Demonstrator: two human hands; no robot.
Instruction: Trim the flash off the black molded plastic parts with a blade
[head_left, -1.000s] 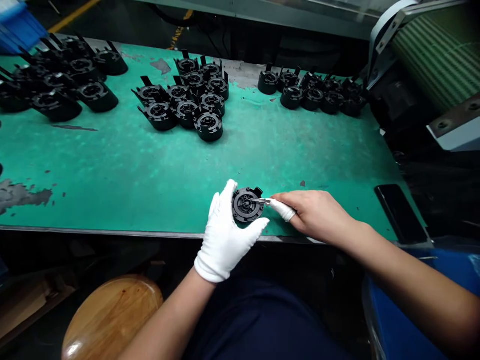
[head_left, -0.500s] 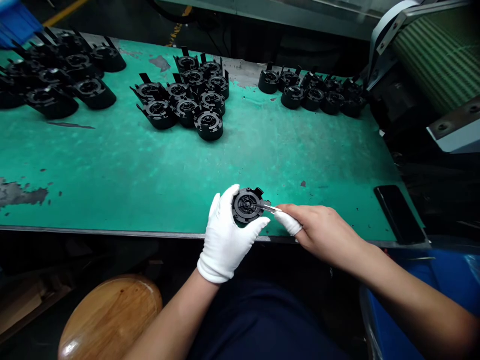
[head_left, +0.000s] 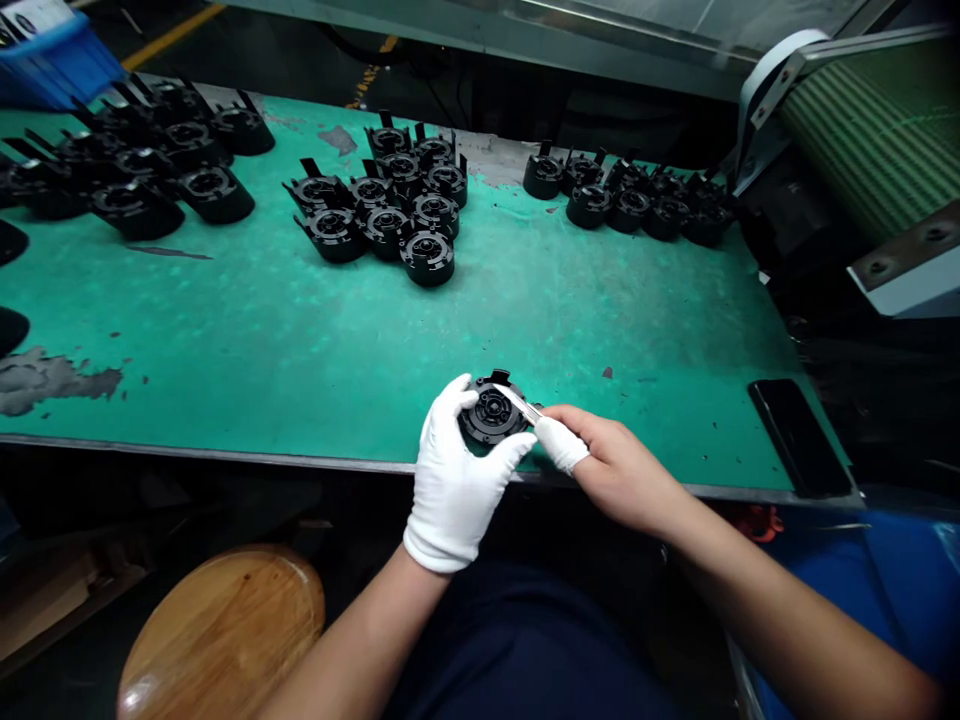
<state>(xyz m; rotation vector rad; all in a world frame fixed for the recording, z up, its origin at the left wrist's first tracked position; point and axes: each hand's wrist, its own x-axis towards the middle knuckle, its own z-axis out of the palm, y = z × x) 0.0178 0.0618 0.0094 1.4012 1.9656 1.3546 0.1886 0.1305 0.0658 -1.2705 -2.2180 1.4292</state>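
Note:
My left hand point(head_left: 461, 475), in a white glove, is closed round a round black plastic part point(head_left: 491, 412) close to the front edge of the green table. The part's ringed face is turned up, and a tab stands out at its far side. In my right hand point(head_left: 600, 455), bare but for a white cover on the thumb, is a slim knife point(head_left: 517, 402) with a pale pointed blade. Its blade lies over the far right side of the part's face; whether it touches cannot be made out. Fingers hide most of the handle.
Black cylindrical parts point(head_left: 427, 258) stand in groups along the back of the green table point(head_left: 300, 350). A phone point(head_left: 799, 437) lies at the right edge, near a green-belted conveyor point(head_left: 877, 130). A wooden stool point(head_left: 225, 630) is at lower left, a blue bin point(head_left: 885, 600) at lower right.
The knife's blade has shifted from the middle of the round part towards its far rim. The part has turned, so its tab now points more straight away from me. The view has moved slightly.

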